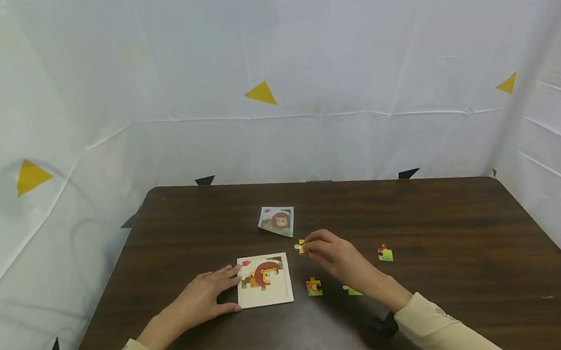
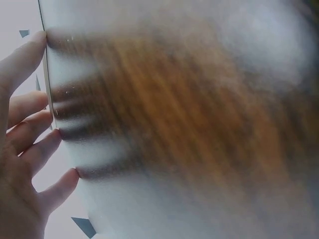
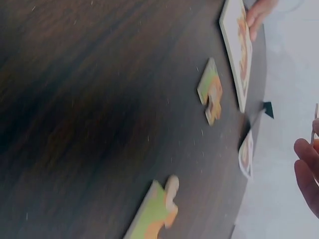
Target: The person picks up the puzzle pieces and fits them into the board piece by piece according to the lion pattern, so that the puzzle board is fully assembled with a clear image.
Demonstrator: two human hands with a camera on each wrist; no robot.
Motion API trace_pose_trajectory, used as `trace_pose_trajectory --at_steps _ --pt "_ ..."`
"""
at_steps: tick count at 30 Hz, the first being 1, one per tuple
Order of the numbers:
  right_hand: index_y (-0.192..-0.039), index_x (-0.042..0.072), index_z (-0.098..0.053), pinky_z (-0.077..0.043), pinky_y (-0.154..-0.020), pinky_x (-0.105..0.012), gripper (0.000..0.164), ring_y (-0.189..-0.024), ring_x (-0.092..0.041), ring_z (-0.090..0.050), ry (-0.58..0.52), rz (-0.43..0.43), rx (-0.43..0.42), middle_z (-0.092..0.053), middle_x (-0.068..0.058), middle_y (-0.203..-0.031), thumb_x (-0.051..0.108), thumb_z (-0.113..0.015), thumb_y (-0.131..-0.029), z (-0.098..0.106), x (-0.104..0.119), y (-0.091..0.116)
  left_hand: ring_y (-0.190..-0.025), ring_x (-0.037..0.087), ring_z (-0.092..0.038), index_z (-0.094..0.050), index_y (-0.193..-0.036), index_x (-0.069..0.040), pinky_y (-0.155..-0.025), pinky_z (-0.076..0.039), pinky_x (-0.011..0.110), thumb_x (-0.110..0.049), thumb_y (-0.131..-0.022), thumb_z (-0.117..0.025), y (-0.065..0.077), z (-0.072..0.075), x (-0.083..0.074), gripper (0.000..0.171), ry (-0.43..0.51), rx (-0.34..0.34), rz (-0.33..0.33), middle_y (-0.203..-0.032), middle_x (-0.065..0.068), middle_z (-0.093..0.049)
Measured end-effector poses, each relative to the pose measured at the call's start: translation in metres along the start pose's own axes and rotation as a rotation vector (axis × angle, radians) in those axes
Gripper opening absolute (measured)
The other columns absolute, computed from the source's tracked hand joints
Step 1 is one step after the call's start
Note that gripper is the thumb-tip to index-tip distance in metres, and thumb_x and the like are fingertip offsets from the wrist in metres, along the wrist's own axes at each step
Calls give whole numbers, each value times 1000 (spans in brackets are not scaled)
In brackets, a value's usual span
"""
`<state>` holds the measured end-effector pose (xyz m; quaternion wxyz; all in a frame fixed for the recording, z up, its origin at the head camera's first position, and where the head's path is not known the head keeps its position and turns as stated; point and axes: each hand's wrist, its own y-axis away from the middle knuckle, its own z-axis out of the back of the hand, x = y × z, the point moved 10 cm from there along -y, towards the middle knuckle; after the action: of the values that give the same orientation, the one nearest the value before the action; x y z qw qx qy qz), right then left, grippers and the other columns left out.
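Note:
A square puzzle board (image 1: 268, 298) with part of a lion picture filled in lies on the table in the head view. My left hand (image 1: 202, 300) rests along its left edge, fingers extended, fingertips on the border. To the right of the board, my right hand (image 1: 345, 263) pinches a yellow puzzle piece (image 1: 299, 247) between thumb and fingers, raised above the table. The right wrist view catches those fingers (image 3: 306, 159) at its right edge, with only a sliver of the piece. Below that hand lie a lion-coloured piece (image 1: 314, 286) and a green piece (image 1: 353, 290).
Another green-and-red piece (image 1: 385, 253) lies farther right. Behind the board is a slightly curled picture card (image 1: 278, 221) of the lion. The dark wooden table (image 1: 456, 294) is bordered by white sheeting (image 1: 328, 59) with yellow and black triangles.

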<state>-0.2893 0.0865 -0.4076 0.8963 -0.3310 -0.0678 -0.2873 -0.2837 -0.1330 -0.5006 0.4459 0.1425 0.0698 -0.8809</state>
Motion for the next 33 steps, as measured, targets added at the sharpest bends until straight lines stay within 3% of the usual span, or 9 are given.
trace_pose_trajectory --at_steps 12,27,33 --pt "-107 4 -69 -56 -74 -26 28 -92 -16 -64 -26 3 50 -60 -11 -111 -6 -73 -81 -19 9 -5 -136 30 -40 -57 -134 -8 -102 -35 60 -48 -84 -70 0 1 -1 66 -9 -10 -16 -149 8 -42" --pt "-108 6 -70 -54 -83 -26 25 -97 -15 -61 -31 -50 190 -58 -9 -116 -2 -71 -85 -48 18 -8 -136 30 -40 -57 -135 -8 -102 -36 59 -49 -84 -69 0 -1 -2 66 -23 9 3 -149 9 -42" --pt "-106 5 -70 -55 -79 -25 23 -95 -16 -62 -21 -20 180 -59 -10 -114 -2 -71 -85 -52 23 -10 -136 30 -39 -56 -136 -8 -102 -35 60 -48 -85 -69 0 0 -2 66 -10 4 2 -149 8 -42"
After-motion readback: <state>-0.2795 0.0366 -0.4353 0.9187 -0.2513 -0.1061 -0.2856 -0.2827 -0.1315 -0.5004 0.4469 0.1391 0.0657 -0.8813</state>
